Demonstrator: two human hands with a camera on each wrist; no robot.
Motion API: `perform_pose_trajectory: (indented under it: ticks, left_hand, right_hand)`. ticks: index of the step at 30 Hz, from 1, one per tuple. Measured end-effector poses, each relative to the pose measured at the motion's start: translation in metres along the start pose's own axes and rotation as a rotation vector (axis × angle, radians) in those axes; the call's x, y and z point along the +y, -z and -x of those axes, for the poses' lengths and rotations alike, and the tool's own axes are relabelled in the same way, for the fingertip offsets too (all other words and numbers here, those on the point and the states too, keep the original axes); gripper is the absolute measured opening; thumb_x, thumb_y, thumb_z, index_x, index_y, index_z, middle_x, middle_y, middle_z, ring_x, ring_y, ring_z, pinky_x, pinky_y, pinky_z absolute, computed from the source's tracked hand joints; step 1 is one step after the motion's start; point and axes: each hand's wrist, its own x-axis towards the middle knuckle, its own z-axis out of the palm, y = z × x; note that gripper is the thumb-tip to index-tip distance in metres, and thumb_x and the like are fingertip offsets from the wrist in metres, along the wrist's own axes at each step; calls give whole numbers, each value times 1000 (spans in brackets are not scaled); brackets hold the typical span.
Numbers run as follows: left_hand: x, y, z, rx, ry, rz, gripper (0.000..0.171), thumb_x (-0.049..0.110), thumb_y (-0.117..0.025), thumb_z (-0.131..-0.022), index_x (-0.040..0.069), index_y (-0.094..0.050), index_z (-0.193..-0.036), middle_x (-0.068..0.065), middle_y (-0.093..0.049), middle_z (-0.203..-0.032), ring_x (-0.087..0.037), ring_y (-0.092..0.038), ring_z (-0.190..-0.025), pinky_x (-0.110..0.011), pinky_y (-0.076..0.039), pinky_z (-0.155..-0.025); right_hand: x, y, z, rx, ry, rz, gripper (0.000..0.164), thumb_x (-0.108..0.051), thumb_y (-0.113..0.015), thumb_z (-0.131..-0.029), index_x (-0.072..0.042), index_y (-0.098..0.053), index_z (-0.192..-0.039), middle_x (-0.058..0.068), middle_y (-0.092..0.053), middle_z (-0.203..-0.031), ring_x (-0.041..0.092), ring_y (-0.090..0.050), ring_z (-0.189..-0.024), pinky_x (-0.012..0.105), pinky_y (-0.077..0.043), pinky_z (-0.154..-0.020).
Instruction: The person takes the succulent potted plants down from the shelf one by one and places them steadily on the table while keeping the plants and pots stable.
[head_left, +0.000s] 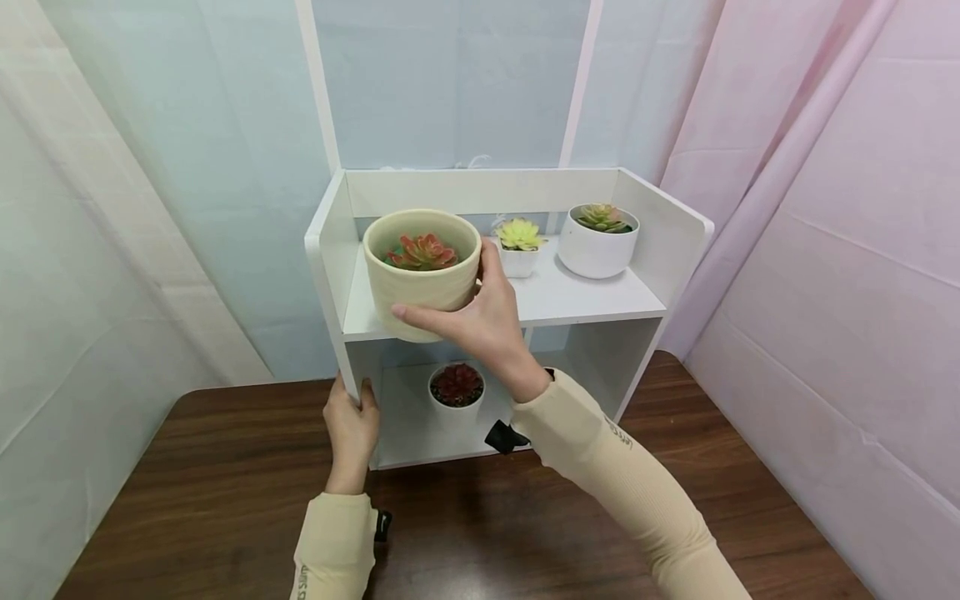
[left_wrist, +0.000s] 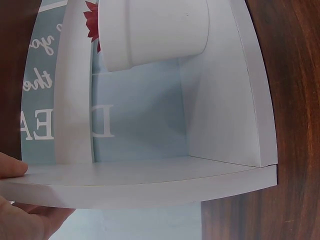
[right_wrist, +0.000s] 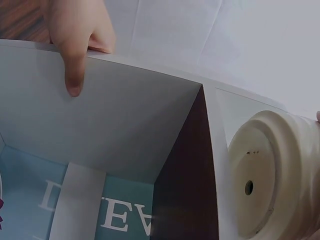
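Your cream pot point(head_left: 408, 290) holds a red succulent point(head_left: 423, 252); to its right you see a yellow-green plant point(head_left: 520, 235), then a white pot point(head_left: 597, 253). Your cream sleeves point(head_left: 637, 492) bear dark lettering point(head_left: 618, 432); the shelf point(head_left: 600, 298) is white, the table point(head_left: 217, 467) dark brown, wood-grained.

Head view high, forward-down — 2 wrist views, close into the lower compartment point(head_left: 408, 429), left panel point(right_wrist: 120, 110) in both

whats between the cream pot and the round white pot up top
In the head view, the small yellow plant and part of the right hand lie between the cream pot and round white pot.
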Motion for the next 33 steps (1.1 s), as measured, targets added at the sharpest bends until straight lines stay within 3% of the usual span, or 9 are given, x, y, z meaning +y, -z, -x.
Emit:
perform_pose_trajectory:
  ticks: [25,33]
  left_hand:
    - [2,0,0,-5,-3,-26,24,-3,-51,-93,-10,-57,-115,-33,-63,-107,-49,-61,-100,-62,-49,-80]
    - [2,0,0,-2,-11,-30,25,-3,-51,-93,-12,-57,-115,-34,-62,-107,-50,-61,-100,-62,-49,-80]
  right_hand:
    - [-7,6,17,-59,-43,4,93,-22,-90,-61,-21,-39,-139,-5,-52,-128,11,-52,-109,40,-47,-87]
    - [-9,8,21,-39,-40,20,92,-22,-91,-60,-21,-41,-137,-6,-53,-127,10,-53,-109,39,-47,-87]
